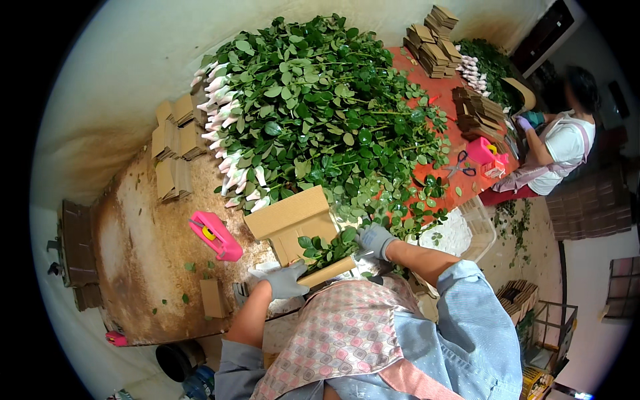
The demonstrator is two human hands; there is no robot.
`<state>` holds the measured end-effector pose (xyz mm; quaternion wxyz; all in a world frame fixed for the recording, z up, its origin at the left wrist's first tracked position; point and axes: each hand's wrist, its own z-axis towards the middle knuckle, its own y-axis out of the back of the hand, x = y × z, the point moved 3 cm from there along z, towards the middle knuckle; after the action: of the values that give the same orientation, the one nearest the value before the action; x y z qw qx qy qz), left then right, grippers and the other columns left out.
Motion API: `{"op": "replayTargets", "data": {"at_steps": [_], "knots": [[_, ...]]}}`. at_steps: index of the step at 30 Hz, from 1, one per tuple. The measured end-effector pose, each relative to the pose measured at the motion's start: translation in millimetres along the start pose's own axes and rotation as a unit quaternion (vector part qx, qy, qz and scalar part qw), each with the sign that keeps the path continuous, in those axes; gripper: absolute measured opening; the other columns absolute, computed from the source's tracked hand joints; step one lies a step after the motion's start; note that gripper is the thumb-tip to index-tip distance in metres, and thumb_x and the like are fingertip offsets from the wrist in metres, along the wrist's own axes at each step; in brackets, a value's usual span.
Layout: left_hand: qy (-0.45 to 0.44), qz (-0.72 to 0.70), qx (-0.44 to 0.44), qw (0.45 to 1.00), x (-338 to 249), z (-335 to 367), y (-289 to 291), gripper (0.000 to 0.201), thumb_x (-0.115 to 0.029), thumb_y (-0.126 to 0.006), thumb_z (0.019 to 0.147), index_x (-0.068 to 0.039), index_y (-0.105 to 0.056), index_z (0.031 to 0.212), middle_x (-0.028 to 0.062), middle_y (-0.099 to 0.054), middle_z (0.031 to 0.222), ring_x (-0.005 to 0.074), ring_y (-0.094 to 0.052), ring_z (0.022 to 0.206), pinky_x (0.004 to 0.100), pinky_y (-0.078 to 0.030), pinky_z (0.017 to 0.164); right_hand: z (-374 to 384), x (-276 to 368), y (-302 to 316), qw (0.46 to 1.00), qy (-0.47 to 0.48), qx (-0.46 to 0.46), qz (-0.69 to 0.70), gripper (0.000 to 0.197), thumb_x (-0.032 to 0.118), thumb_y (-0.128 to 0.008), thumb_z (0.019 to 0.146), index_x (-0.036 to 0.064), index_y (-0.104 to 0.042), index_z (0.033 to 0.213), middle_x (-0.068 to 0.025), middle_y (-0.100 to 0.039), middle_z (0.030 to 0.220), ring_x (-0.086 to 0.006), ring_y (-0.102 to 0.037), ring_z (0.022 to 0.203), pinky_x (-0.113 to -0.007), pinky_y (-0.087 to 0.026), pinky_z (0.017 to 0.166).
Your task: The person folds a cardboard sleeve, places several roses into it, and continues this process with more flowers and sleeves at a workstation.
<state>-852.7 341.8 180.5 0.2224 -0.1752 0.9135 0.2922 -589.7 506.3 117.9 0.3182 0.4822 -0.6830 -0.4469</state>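
In front of my apron lies a folded sheet of corrugated cardboard (287, 217), with green leafy stems (327, 250) resting in its fold. My left hand (287, 281), in a grey glove, is closed at the left end of the cardboard's near flap. My right hand (375, 240), also gloved, has its fingers curled at the right end of the leafy stems; its fingertips are partly hidden. Beyond the cardboard is a large heap of rose stems (320, 113), their pale pink-white buds (223, 127) pointing left.
A pink tape dispenser (215, 237) and stacked cardboard pieces (177, 147) are at the left. Scissors (460, 165), another pink dispenser (480, 151) and cardboard stacks (477, 112) lie right on the red surface. A white plastic crate (485, 233) is right. A co-worker (560, 140) stands far right.
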Motion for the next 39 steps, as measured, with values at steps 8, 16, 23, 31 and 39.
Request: {"op": "replayTargets", "data": {"at_steps": [8,16,23,31,39], "knots": [[0.003,-0.013,-0.003,1.000,0.9,-1.6,-4.1,0.085,-0.051,-0.060,0.083,-0.009,-0.037,0.154,0.0189,-0.029,0.163,0.0382,-0.038,0.145,0.0395,-0.032,0.119,9.7,7.4,43.5,0.993,-0.006,-0.054,-0.102,0.021,0.019,-0.055,0.092,0.0112,-0.065,0.108,-0.0118,-0.062,0.097,-0.0282,-0.061,0.089,-0.042,-0.045,0.074],[-0.023,-0.019,-0.006,1.000,-4.1,5.7,-1.2,0.088,-0.048,-0.058,0.085,0.001,-0.033,0.154,0.0235,-0.026,0.163,0.0379,-0.035,0.146,0.0378,-0.030,0.121,8.3,-29.5,30.6,1.000,-0.006,-0.006,0.030,0.047,0.025,-0.068,0.082,0.0120,-0.058,0.126,-0.0149,-0.061,0.122,-0.0332,-0.060,0.113,-0.048,-0.045,0.091],[-0.019,-0.030,-0.007,0.999,4.4,8.2,-10.9,0.083,-0.045,-0.060,0.087,-0.002,-0.035,0.153,0.0256,-0.030,0.160,0.0404,-0.036,0.145,0.0402,-0.032,0.120,71.5,-133.9,240.9,0.975,0.011,-0.143,0.172,0.021,0.022,-0.061,0.089,0.0085,-0.067,0.104,-0.0188,-0.070,0.098,-0.0393,-0.067,0.094,-0.048,-0.054,0.083],[0.000,-0.033,0.005,0.999,7.1,13.2,-17.0,0.079,-0.041,-0.063,0.085,-0.005,-0.039,0.150,0.0236,-0.037,0.156,0.0411,-0.044,0.139,0.0443,-0.038,0.115,258.4,-193.4,395.2,0.820,0.020,-0.473,0.323,0.025,0.011,-0.056,0.093,0.0116,-0.068,0.115,-0.0174,-0.070,0.106,-0.0375,-0.066,0.101,-0.046,-0.053,0.089],[-0.011,-0.041,-0.019,0.999,3.9,3.6,-11.9,0.076,-0.042,-0.064,0.084,-0.004,-0.041,0.146,0.0244,-0.041,0.153,0.0415,-0.046,0.137,0.0458,-0.040,0.112,324.9,-149.9,332.7,0.961,-0.124,-0.240,-0.054,0.024,0.020,-0.052,0.095,0.0110,-0.067,0.112,-0.0112,-0.071,0.109,-0.0314,-0.065,0.102,-0.044,-0.050,0.085]]}}
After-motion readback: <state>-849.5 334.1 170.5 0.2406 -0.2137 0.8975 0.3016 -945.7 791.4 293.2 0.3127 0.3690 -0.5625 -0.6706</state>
